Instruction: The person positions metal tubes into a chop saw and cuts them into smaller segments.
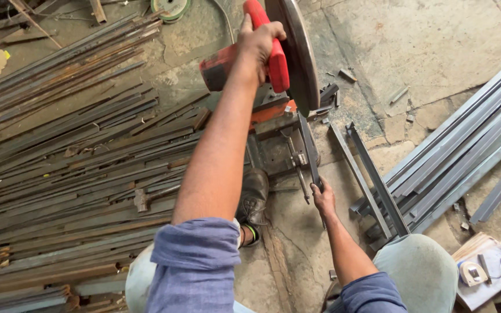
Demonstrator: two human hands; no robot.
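Two hands busy: left hand (260,43), fingers wrapped round the red handle (273,49) of the chop saw (288,58); right hand (323,200), fingers pinching the steel strip (308,148) under the blade. Dozens of rusty bars (71,150) on the floor left, grey angle lengths (465,145) right, one shoe (253,197) beside the saw base, tape measure (469,272) on a board.

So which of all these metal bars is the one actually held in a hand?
The dark bar lying across the chop saw's base under the disc: the right hand grips its near end. The floor piles lie untouched.
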